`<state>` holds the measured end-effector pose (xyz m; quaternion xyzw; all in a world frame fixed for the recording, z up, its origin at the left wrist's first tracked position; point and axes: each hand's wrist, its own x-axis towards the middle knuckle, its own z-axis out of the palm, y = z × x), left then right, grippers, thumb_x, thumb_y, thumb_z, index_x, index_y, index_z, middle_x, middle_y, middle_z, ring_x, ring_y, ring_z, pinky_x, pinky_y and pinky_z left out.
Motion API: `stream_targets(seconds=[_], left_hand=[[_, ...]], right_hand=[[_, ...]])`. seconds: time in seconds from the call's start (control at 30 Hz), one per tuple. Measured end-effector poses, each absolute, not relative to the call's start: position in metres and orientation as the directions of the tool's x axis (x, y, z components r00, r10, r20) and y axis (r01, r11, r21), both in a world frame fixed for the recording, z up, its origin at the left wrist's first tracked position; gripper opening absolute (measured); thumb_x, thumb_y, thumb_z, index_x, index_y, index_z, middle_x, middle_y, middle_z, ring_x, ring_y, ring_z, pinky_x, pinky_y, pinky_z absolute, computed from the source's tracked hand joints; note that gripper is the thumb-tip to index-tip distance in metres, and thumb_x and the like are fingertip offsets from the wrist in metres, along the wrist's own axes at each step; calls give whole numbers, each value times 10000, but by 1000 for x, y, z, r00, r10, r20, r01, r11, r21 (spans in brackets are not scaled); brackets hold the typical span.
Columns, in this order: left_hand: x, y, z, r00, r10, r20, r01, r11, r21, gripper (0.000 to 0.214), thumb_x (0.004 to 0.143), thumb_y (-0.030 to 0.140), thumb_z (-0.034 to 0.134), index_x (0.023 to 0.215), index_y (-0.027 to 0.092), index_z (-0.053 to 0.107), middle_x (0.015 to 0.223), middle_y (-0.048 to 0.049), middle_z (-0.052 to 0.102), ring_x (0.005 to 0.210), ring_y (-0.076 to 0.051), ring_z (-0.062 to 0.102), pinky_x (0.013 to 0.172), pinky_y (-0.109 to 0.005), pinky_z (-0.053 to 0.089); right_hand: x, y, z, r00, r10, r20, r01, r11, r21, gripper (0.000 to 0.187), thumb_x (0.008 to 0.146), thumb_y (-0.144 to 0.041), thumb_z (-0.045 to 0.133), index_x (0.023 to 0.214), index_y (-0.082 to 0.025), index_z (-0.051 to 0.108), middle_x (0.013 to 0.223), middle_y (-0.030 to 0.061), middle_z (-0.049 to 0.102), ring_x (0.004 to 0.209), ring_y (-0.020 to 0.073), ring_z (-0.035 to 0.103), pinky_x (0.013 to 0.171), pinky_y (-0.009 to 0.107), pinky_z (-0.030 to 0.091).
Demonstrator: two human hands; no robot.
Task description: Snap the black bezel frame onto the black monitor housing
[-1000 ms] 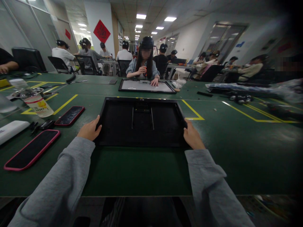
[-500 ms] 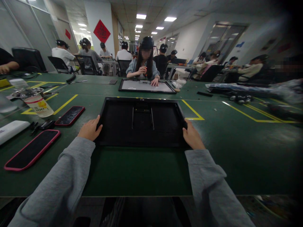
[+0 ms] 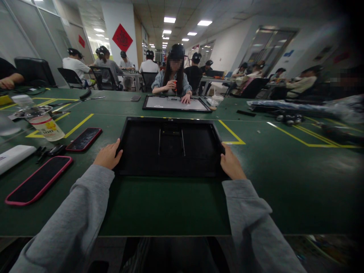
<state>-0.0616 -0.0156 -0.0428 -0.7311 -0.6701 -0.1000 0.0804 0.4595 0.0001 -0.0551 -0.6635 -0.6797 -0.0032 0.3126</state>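
Observation:
In front of me on the green table lies a black monitor housing (image 3: 142,151), a shallow rectangular shell with a raised rim. Two thin metallic strips run down the middle of its inside. My left hand (image 3: 109,154) grips the left edge, thumb on the rim and the other fingers partly hidden. At the opposite edge my right hand (image 3: 231,161) holds the housing in the same way, with its fingertips out of sight behind the side.
Two red-cased phones (image 3: 40,180), a white device (image 3: 17,157) and a tilted-looking drink bottle (image 3: 42,121) are at left. Across the table a person (image 3: 172,76) holds an orange-handled tool over a flat panel (image 3: 165,103). Plastic-wrapped items (image 3: 290,106) lie at right.
My hands and the housing stay practically where they were. The person opposite has shifted the orange-handled tool slightly.

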Motion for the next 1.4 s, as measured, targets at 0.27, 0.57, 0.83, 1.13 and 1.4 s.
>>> stream_targets(seconds=[0.27, 0.57, 0.83, 1.13, 1.4], left_hand=[[-61, -16, -42, 89, 962, 256, 995, -96, 13, 630, 934, 380, 289, 1471, 49, 292, 1304, -190, 589, 1207, -288, 552, 957, -437, 465], [-59, -17, -40, 84, 964, 251, 996, -87, 3, 629, 940, 375, 274, 1468, 34, 294, 1304, -193, 587, 1207, -286, 550, 967, -426, 456], [-59, -18, -39, 81, 967, 242, 996, -88, 20, 639, 938, 387, 268, 1472, 37, 287, 1303, -193, 586, 1217, -288, 543, 960, -435, 459], [-60, -17, -40, 82, 968, 239, 995, -93, 36, 654, 934, 397, 273, 1477, 33, 278, 1323, -191, 574, 1206, -282, 552, 965, -420, 463], [-59, -18, -40, 70, 968, 242, 996, -82, 38, 629, 932, 388, 286, 1477, 74, 290, 1305, -173, 589, 1201, -272, 561, 960, -412, 467]], right_hand=[[459, 0, -54, 101, 909, 405, 905, 85, -417, 573, 893, -202, 365, 1451, -71, 366, 1352, 225, 557, 1219, 329, 564, 1005, 501, 464], [457, -2, -50, 117, 914, 389, 911, 57, -408, 559, 908, -206, 348, 1454, -92, 375, 1276, 216, 610, 1138, 335, 615, 969, 509, 478], [456, -2, -49, 128, 913, 387, 920, 37, -391, 557, 905, -224, 356, 1448, -101, 385, 1255, 211, 626, 1104, 339, 633, 937, 500, 499], [459, 0, -53, 115, 915, 386, 922, 47, -385, 556, 910, -230, 364, 1448, -92, 380, 1313, 221, 590, 1145, 355, 610, 966, 533, 476], [458, 0, -52, 102, 913, 396, 918, 67, -390, 563, 902, -230, 387, 1444, -77, 382, 1342, 230, 567, 1159, 360, 600, 974, 531, 475]])
